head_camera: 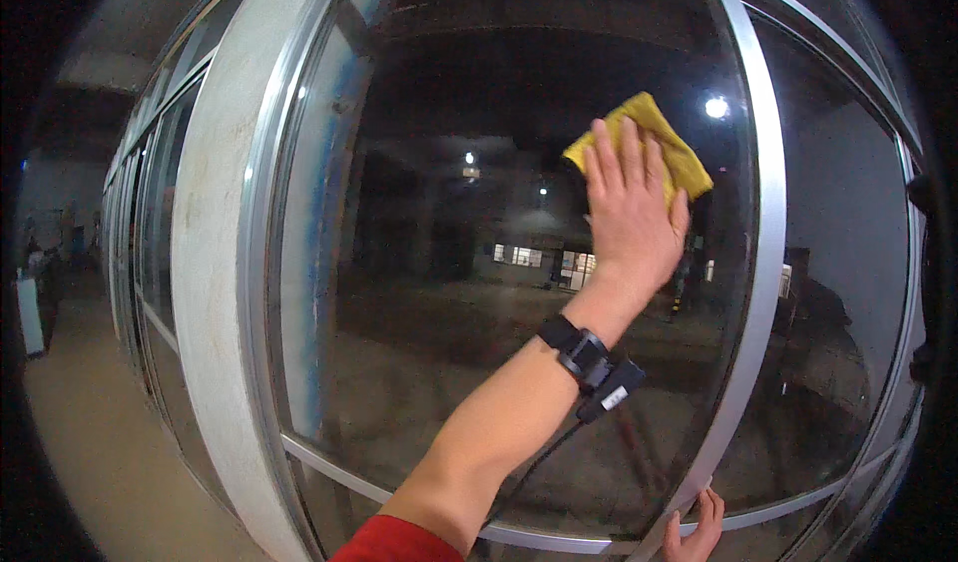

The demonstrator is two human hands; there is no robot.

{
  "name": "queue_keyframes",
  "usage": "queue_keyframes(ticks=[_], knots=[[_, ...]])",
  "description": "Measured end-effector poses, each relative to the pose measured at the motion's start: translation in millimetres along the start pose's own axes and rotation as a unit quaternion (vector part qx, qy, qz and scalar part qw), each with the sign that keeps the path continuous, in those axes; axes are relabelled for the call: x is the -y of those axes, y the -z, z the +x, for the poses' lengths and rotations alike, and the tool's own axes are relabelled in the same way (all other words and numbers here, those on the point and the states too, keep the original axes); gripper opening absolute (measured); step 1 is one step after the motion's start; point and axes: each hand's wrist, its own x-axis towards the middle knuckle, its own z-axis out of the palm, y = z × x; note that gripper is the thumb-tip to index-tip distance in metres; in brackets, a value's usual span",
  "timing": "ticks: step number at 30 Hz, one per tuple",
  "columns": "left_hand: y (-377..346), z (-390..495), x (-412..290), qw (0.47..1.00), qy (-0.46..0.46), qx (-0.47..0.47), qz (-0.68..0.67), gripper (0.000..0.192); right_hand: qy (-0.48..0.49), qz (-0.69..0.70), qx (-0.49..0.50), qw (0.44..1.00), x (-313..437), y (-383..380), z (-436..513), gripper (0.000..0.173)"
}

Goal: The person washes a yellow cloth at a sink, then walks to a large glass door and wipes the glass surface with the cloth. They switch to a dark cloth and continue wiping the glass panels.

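Note:
My left hand (pixel 636 195) lies flat over a folded yellow cloth (pixel 677 146), pressed against the upper right part of a large glass pane (pixel 449 322). Its fingers point upward, and the thumb is at the right. A dark watch (pixel 584 356) is on that wrist, with a small black cabled device (pixel 611 391) beside it. My right hand (pixel 696 528) is at the lower right, fingers bent against the lower end of an aluminium mullion (pixel 760 262). Its lower part is cut off by the picture's edge, and whether it grips the mullion is unclear.
A pale pillar (pixel 213 225) stands left of the pane. Beyond it, more framed glazing (pixel 157 225) runs back along a floor (pixel 82 427). Another pane (pixel 816 262) is right of the mullion. Lamps and lit windows show in the dark glass. A metal rail (pixel 546 539) crosses below.

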Motion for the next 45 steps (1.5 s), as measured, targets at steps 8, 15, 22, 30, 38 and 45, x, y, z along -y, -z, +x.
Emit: queue_keyframes(ticks=[8, 15, 22, 30, 38, 45], knots=[[66, -13, 183, 0.966, 0.123, -0.045, 0.221, 0.053, 0.002, -0.007, -0.018, 1.0, 5, 0, 4, 0.052], [109, -75, 272, 0.913, 0.269, -0.079, 0.296, 0.053, -0.008, -0.008, -0.034, 0.999, 20, -5, 3, 0.055], [52, -47, 112, 0.993, 0.015, -0.043, 0.105, 0.054, 0.014, -0.026, -0.028, 0.999, 14, -11, 2, 0.057], [41, -91, -60, 0.96, -0.12, 0.137, -0.211, 0.063, -0.005, 0.015, -0.01, 1.0, 10, 2, 2, 0.057], [84, -89, 119, 0.993, 0.036, 0.02, 0.109, 0.062, -0.034, -0.016, 0.014, 0.999, 21, 10, 2, 0.056], [142, -114, 264, 0.901, 0.32, 0.05, 0.29, 0.058, -0.002, 0.004, -0.059, 0.998, 11, -16, 2, 0.067]])
